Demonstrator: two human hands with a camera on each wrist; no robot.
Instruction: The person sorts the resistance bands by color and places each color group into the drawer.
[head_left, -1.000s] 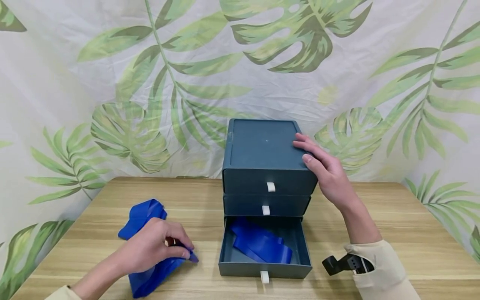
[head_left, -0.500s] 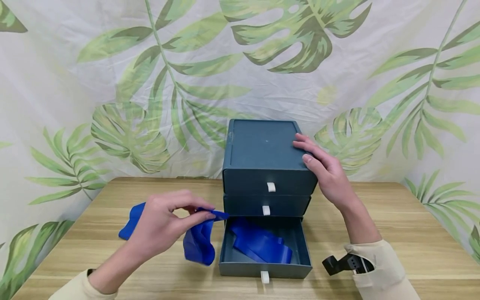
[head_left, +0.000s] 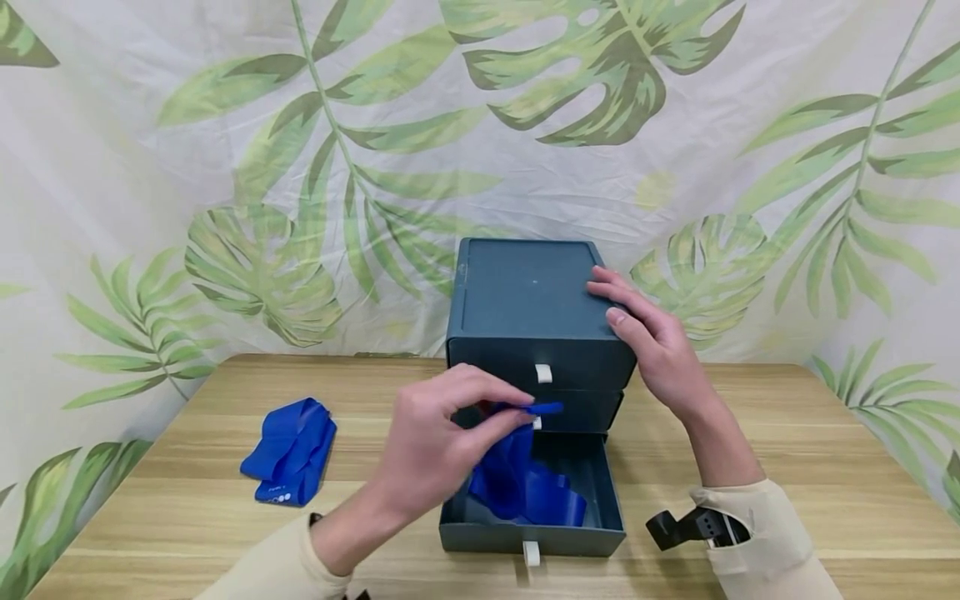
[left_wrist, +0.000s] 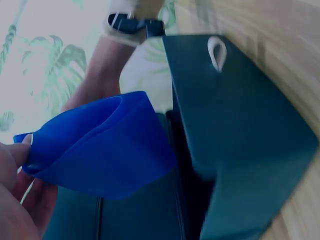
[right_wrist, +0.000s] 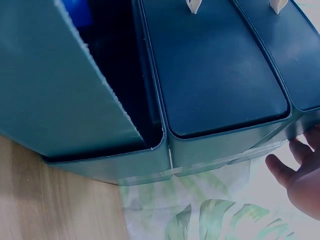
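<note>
My left hand point(head_left: 442, 425) pinches one end of a blue resistance band point(head_left: 504, 471) between thumb and fingers. Its loose loop hangs over the pulled-out bottom drawer point(head_left: 487, 537); whether it touches the drawer's contents cannot be told. In the left wrist view the held band point(left_wrist: 105, 150) is a wide, flat loop. Another blue band point(head_left: 566, 506) lies inside the drawer, partly hidden. My right hand point(head_left: 656, 350) rests on the top right edge of the dark blue drawer unit point(head_left: 525, 287), fingers extended. The two upper drawers are closed.
A folded blue band point(head_left: 292, 450) with white print lies on the wooden table point(head_left: 375, 383) at the left. White pull tabs, such as the top tab point(head_left: 543, 373), stick out of the drawers. A leaf-patterned cloth point(head_left: 405, 167) hangs behind the table.
My left hand has lifted a blue band off the table and carried it right, over the drawer. The folded band at the left is now fully visible. My right hand stays put.
</note>
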